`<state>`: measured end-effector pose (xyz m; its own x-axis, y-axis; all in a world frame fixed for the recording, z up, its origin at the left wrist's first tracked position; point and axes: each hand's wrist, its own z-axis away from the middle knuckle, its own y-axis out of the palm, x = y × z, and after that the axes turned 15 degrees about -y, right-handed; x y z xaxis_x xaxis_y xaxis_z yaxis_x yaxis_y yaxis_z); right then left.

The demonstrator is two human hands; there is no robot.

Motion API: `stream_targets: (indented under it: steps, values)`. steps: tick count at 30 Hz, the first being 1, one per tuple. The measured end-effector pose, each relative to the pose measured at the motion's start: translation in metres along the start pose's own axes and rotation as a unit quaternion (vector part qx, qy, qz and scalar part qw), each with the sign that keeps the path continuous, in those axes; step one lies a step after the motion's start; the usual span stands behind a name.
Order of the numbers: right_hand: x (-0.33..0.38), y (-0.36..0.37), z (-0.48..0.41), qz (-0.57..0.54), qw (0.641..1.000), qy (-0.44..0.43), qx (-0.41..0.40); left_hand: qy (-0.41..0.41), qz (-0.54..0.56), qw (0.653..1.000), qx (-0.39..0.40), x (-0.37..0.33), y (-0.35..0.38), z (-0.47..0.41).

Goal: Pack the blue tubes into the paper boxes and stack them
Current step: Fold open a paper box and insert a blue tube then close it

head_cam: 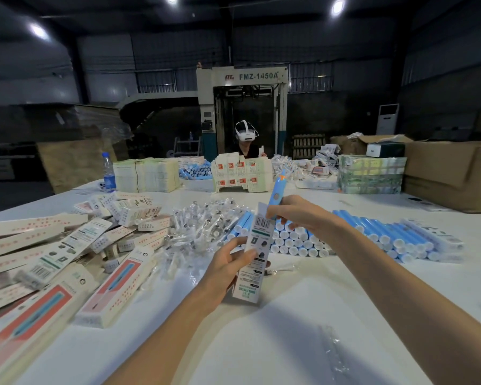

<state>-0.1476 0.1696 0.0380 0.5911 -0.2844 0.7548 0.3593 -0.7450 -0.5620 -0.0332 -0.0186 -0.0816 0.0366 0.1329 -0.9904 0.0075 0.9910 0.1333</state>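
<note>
We see the left grip point(232, 263) curled round the lower half of an upright paper box point(254, 254), thumb on its printed face, box held clear of the table point(261, 343). Right grip point(297, 216) just above and right of it, fingers pinching a blue tube point(275, 194); tube tilted, lower end at the box's open top flap, upper end pointing away from us. We can't tell how far the tube is inside. Just beyond both grips lies a stack of blue tubes point(295, 244), white caps facing us; a second row point(386, 234) well right of the right grip. Left of the left grip: clear-wrapped brush heads point(197, 226), then a heap of paper boxes point(67, 245) lying flat. Far behind the grips a person in a headset point(246, 140) is at the far side of the table
</note>
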Motion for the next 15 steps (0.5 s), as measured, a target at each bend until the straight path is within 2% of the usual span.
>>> stream_targets:
  steps: [3,9,15]
  values:
    - [0.003,-0.003,-0.002,0.046,0.998,0.009,0.029,0.003,0.003,1.000,-0.004,0.000,-0.001,0.001]
    - [0.002,0.014,0.001,0.132,0.988,-0.061,-0.053,0.015,-0.018,0.999,-0.023,0.000,0.001,-0.001]
    - [-0.002,0.029,0.004,-0.003,0.998,-0.046,-0.048,0.010,-0.022,0.999,-0.043,0.003,-0.004,-0.003]
